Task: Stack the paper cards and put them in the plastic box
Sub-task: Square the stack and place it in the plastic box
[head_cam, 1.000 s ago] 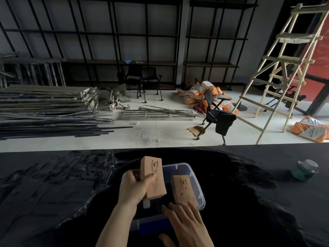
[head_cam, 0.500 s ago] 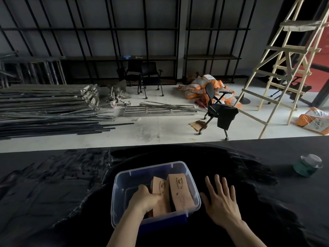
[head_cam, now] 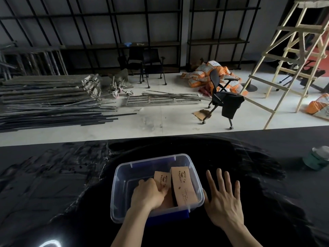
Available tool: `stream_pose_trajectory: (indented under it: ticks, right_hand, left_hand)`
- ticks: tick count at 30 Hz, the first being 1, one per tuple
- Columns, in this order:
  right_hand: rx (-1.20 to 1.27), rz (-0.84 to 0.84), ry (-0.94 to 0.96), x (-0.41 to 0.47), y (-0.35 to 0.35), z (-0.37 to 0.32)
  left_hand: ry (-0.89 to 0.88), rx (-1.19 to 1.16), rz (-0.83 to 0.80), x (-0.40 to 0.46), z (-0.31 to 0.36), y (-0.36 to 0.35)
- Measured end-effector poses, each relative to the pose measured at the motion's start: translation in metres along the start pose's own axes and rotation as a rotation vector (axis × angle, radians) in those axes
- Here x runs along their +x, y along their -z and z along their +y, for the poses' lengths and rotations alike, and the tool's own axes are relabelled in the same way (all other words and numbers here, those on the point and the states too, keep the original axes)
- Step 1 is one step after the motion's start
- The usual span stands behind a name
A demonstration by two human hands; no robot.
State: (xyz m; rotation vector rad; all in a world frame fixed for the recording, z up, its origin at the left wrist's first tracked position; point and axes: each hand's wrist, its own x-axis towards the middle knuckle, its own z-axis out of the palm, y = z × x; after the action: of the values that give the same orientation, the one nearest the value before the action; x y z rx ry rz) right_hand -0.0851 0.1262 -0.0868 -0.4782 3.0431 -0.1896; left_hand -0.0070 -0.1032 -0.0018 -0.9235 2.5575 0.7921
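One clear plastic box (head_cam: 119,182) sits on the black table (head_cam: 53,184) in front of me, and both of my hands are in view. My left hand (head_cam: 148,196) reaches down inside the box, fingers curled around the near end of one stack of brown paper cards (head_cam: 162,179); the stack lies low against the box floor, its printed face up, and my grip covers its lower part. I cannot tell how many single cards make up that stack.

A second stack of brown cards (head_cam: 183,186) lies just to the right of the first, inside the same box, touching or nearly touching it along a dark seam. It sits higher and tilts, its near end resting on the front rim of the box. So I count two card stacks, both in the box, one held and one free.

My right hand (head_cam: 222,202) lies flat on the table just beside the box's right wall, all five fingers spread wide and holding nothing; the thumb is close to the box's near right corner.

Far to the right on the table stands one green jar (head_cam: 316,160) with a pale lid, well apart from the box. A blue piece (head_cam: 169,217) shows under the box's front edge.
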Motion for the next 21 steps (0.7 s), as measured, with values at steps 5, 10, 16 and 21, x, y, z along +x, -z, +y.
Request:
stream_pose_trajectory:
  ticks: [5,10,16,21]
  right_hand:
    - [-0.029,-0.016,0.03,-0.003,0.002,0.0]
    - [-0.027,-0.001,0.043,-0.003,0.0,0.001]
    - [-0.023,0.019,0.052,-0.001,-0.004,0.003]
    - [-0.031,0.016,0.054,-0.002,-0.004,0.004]
  left_hand:
    - [-0.05,-0.011,-0.022,0.009,0.016,0.001]
    - [-0.047,0.045,0.051,0.007,0.029,0.002]
    - [-0.055,0.123,0.098,-0.01,0.041,-0.007]
    - [-0.047,0.094,0.111,-0.01,0.043,-0.009]
